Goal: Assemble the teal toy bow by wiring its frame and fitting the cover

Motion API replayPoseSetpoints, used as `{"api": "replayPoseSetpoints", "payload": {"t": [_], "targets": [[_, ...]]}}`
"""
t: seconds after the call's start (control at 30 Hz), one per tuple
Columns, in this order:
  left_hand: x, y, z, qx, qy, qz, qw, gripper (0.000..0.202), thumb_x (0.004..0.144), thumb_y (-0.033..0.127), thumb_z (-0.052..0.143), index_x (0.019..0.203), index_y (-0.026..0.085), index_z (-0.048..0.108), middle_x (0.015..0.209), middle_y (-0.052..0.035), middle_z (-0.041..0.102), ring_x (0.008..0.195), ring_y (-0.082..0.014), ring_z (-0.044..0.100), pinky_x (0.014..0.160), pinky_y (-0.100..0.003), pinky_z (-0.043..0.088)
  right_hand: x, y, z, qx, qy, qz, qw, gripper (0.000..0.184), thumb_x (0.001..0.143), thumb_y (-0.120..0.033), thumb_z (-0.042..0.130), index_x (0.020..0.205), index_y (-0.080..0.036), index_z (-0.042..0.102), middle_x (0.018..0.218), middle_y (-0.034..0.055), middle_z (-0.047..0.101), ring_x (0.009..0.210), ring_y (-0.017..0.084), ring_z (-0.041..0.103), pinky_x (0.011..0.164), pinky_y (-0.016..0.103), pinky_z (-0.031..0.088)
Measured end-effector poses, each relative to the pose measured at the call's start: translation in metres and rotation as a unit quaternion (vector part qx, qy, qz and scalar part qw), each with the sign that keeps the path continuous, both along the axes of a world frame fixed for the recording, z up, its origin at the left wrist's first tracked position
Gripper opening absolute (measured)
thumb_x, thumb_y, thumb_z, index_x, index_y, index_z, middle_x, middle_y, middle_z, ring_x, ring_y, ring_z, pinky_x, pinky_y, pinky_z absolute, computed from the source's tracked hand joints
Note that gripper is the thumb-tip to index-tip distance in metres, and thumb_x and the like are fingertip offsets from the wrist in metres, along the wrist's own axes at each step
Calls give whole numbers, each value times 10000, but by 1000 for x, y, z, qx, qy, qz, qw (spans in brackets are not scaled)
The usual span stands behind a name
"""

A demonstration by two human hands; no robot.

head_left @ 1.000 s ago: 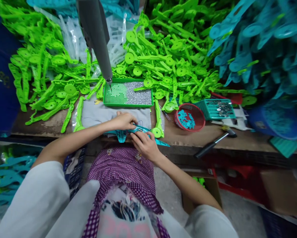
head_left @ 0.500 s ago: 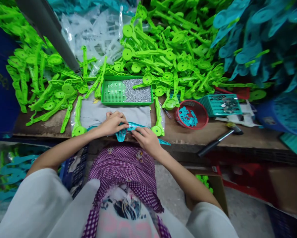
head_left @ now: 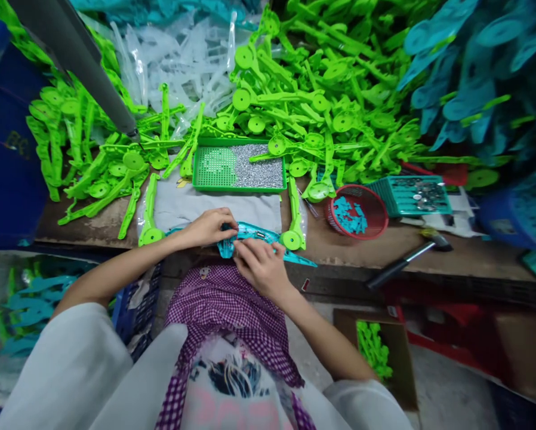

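Note:
My left hand [head_left: 210, 227] and my right hand [head_left: 259, 263] both grip a teal plastic toy part [head_left: 258, 235] at the near edge of the workbench, fingers curled on it. The part lies on a grey cloth [head_left: 205, 204]. Just behind the cloth stands a green tray [head_left: 239, 168] holding small silver screws. One green plastic arm [head_left: 148, 209] lies left of the cloth and another green arm [head_left: 293, 221] lies right of it.
Heaps of green parts [head_left: 313, 107] and teal parts [head_left: 474, 89] fill the back of the bench. A red basket [head_left: 356, 212] with teal pieces, a teal basket [head_left: 412, 196] and a hammer [head_left: 404, 263] lie to the right. A grey tool arm [head_left: 77, 60] hangs at upper left.
The grey tool arm swung from above the green tray to the upper left. My right hand slid slightly nearer along the teal part; both hands stay on it.

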State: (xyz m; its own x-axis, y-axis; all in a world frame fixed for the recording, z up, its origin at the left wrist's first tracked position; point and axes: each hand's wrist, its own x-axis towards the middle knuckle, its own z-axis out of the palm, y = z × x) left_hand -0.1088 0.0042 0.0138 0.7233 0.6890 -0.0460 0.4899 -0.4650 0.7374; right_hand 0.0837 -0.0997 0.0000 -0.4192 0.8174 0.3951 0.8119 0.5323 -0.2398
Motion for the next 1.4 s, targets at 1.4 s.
{"api": "replayPoseSetpoints", "payload": {"t": [1.4], "targets": [[-13,-25,-3,301,116,-62,945,210,962,260,458,995,180,649,1065,-101,663,897,-192,602,755,-320,451,-3,101,20,-281,73,-29,957,194,878,-307,571,875,-193,728,857,66,708,782,196,613,695,318,391]]}}
